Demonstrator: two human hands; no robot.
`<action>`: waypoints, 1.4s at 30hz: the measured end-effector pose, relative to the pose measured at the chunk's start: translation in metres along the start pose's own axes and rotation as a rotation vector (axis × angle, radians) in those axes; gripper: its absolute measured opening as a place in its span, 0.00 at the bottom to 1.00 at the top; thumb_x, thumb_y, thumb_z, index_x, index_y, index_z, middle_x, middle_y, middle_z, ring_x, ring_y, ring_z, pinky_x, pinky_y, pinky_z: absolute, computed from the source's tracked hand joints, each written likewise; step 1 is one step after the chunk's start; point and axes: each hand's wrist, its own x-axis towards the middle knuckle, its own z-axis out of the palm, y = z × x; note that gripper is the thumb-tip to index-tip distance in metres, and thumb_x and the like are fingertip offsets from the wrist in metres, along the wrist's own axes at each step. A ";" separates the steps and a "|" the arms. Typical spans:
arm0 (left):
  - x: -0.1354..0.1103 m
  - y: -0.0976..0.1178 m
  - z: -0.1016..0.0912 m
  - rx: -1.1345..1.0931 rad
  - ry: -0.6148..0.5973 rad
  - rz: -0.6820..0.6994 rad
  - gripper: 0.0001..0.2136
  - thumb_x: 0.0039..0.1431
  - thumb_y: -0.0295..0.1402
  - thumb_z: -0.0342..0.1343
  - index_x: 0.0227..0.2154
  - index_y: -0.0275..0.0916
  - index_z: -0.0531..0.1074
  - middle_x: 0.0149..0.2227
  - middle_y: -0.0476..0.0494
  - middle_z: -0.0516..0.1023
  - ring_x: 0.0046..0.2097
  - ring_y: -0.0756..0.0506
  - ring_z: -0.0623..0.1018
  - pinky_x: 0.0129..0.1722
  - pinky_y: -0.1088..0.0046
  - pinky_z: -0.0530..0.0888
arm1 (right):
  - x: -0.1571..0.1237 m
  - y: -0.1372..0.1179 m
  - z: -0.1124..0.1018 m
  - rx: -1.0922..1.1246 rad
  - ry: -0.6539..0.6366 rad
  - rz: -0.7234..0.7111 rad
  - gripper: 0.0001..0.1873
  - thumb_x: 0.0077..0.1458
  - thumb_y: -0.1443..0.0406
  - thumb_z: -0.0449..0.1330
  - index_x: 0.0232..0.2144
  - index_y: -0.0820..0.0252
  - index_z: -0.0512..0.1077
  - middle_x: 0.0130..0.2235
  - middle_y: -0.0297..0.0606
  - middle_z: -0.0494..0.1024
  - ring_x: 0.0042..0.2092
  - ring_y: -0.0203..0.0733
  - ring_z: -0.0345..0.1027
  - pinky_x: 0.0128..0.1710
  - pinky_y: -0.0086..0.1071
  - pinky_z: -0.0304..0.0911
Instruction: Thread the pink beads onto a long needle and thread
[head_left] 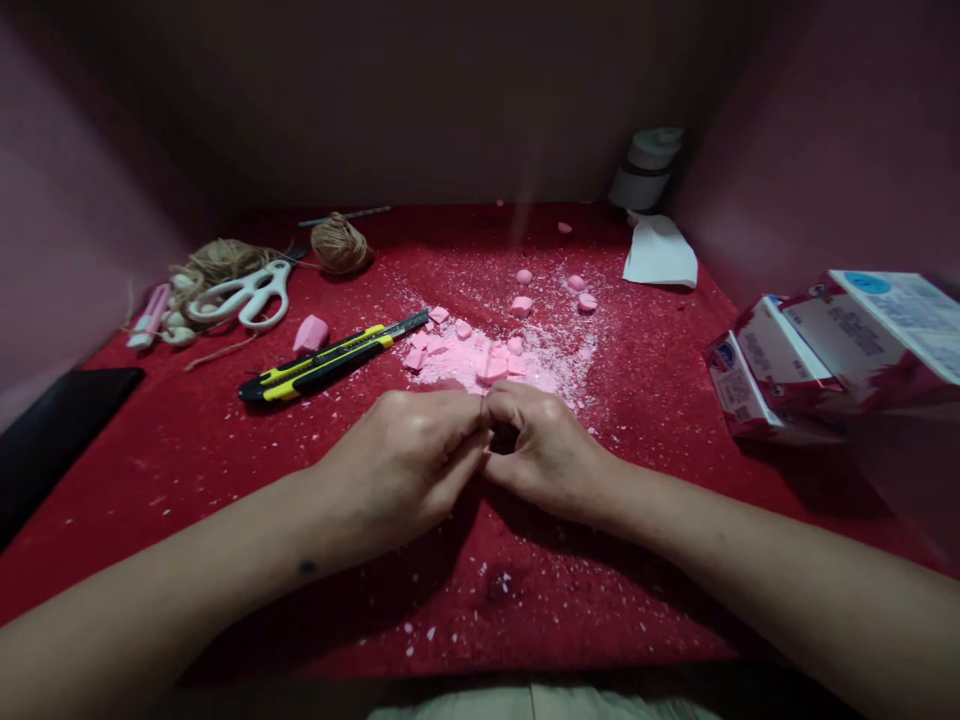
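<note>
My left hand [409, 450] and my right hand [544, 445] meet at the middle of the red cloth [645, 590], fingers curled and fingertips pressed together. Whatever they pinch, if anything, is hidden behind the fingers. Just beyond them lies a heap of pink crumbs and chunks [465, 355], chalky or soap-like, with powder spread around it. A yellow and black utility knife [330, 360] rests left of the heap, blade towards it. One larger pink chunk [311, 334] sits behind the knife. Several small pink pieces [522, 306] are scattered farther back.
At the left are white-handled scissors [244, 297], a ball of twine [341, 244], a pink and white object [150, 316] and a black flat case [64, 430]. On the right stand several boxes [847, 340], white paper [660, 252] and a white-capped bottle [646, 168]. Walls close in both sides.
</note>
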 end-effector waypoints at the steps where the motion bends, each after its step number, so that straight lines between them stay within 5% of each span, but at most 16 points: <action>1: 0.001 -0.002 0.000 0.014 0.015 -0.001 0.06 0.56 0.23 0.48 0.27 0.33 0.69 0.23 0.47 0.71 0.24 0.52 0.70 0.25 0.77 0.65 | 0.000 0.000 0.000 -0.004 0.000 -0.004 0.06 0.45 0.71 0.57 0.21 0.61 0.63 0.26 0.34 0.66 0.30 0.35 0.59 0.31 0.30 0.56; 7: -0.002 -0.001 -0.004 0.097 -0.014 -0.049 0.08 0.55 0.26 0.48 0.22 0.35 0.65 0.19 0.49 0.67 0.20 0.52 0.65 0.21 0.76 0.61 | -0.001 0.000 0.000 -0.011 0.022 -0.012 0.06 0.46 0.69 0.56 0.21 0.60 0.62 0.25 0.33 0.65 0.29 0.34 0.58 0.31 0.30 0.56; 12: -0.001 0.001 0.002 -0.015 -0.003 0.002 0.07 0.57 0.24 0.46 0.28 0.34 0.69 0.24 0.46 0.72 0.25 0.51 0.71 0.25 0.76 0.66 | 0.000 -0.001 -0.002 -0.025 -0.009 -0.002 0.04 0.43 0.71 0.56 0.21 0.61 0.64 0.27 0.34 0.67 0.31 0.35 0.59 0.32 0.30 0.57; 18: 0.001 -0.004 0.001 0.157 0.012 -0.008 0.08 0.56 0.26 0.48 0.23 0.35 0.66 0.20 0.48 0.69 0.20 0.52 0.67 0.21 0.75 0.62 | -0.001 -0.001 0.000 -0.035 0.005 0.009 0.04 0.47 0.69 0.56 0.22 0.61 0.65 0.27 0.34 0.67 0.31 0.35 0.59 0.32 0.30 0.57; 42: 0.001 -0.001 0.002 0.035 -0.023 -0.021 0.06 0.56 0.24 0.48 0.29 0.34 0.70 0.24 0.47 0.73 0.24 0.52 0.72 0.25 0.78 0.66 | 0.000 0.000 0.001 -0.032 0.003 -0.006 0.04 0.43 0.72 0.55 0.21 0.61 0.63 0.26 0.34 0.67 0.29 0.34 0.59 0.31 0.30 0.57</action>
